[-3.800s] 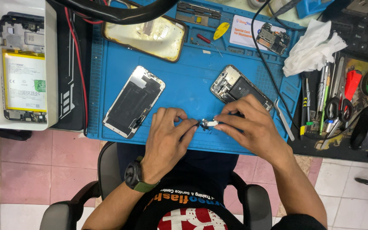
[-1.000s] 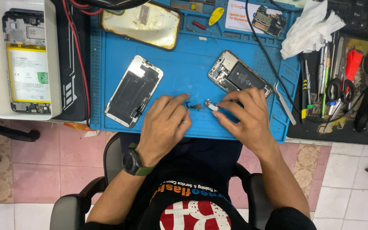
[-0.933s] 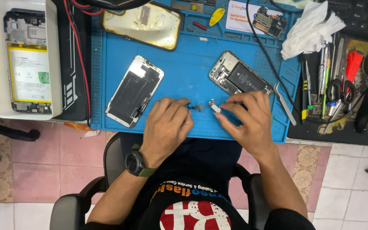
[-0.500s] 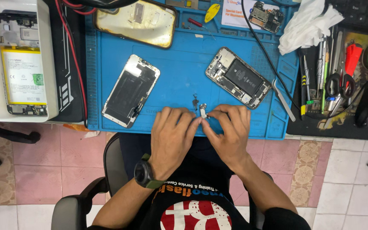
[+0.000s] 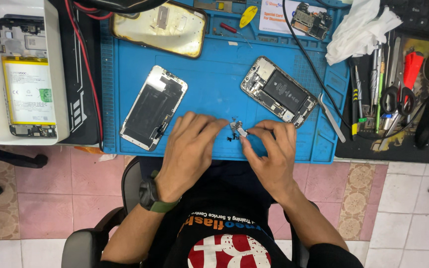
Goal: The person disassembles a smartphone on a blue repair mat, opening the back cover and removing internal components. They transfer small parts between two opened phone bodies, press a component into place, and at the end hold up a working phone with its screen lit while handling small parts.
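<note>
Right now your right hand [image 5: 270,153] pinches a small metal part [image 5: 239,130] between finger and thumb, low on the blue mat [image 5: 214,84]. The part sits at ten o'clock from that hand and three o'clock from your left hand [image 5: 189,149]. Its long side runs from ten to four. Your left hand lies open with fingers spread, its tips just beside the part; I cannot tell if they touch it. Your right hand is nearer. Tiny dark bits [image 5: 231,138] lie just under the part. At twelve o'clock on the mat lies a white card [image 5: 274,15] with blue print, beside a yellow pick [image 5: 248,16].
</note>
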Tool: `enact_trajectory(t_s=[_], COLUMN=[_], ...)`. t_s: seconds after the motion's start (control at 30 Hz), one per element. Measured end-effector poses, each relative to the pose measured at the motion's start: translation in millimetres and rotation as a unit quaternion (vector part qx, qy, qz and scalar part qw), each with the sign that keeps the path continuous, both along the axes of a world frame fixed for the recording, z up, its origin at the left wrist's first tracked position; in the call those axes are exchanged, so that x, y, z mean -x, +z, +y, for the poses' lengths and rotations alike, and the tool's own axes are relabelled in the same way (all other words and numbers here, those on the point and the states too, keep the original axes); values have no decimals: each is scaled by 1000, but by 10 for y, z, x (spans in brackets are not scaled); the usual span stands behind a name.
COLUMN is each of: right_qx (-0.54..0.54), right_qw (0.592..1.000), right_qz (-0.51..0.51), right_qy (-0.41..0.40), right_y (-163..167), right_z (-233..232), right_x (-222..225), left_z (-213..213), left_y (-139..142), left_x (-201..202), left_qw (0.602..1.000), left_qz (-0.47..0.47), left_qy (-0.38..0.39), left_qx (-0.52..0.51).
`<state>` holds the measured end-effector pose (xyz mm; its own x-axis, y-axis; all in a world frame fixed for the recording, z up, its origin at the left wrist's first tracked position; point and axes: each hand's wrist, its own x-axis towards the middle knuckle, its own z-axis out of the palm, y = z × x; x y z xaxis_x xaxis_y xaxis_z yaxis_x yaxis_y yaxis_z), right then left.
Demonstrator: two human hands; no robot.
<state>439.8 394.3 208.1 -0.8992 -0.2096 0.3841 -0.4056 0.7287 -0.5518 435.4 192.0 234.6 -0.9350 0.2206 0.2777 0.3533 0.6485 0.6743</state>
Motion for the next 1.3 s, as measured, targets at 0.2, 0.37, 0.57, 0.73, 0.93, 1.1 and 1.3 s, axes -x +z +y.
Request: enact_trajectory(t_s=[0.2,0.37,0.57,0.73,0.93,1.1,1.3], right_qx=[5,7,2,7,-10,-15,-15], right_qw=[1000,1000,1000,998,998,997,997], right_qz=[-14,-26,-22,-44,-41,-37,-35], right_qy=[-10,-7,6,41,56,60,68], right_y=[5,3,0,10,33,23,-10], right_z=[11,56,117,168,154,138,138], right_x=[4,18,80,148,201,218,250], left_z=[-18,-15,1,1,27,3,-67], left_y=[-7,12,-2,-44,-105,-133,-132], left_x=[237,303,272,212,190,174,162], left_qw=[990,989,994,996,998,999,999], left_qz=[36,38,27,15,21,16,-12], left_qy=[-108,-115,-78,-56,-34,-26,-37], left_qx=[85,87,77,66,52,43,17])
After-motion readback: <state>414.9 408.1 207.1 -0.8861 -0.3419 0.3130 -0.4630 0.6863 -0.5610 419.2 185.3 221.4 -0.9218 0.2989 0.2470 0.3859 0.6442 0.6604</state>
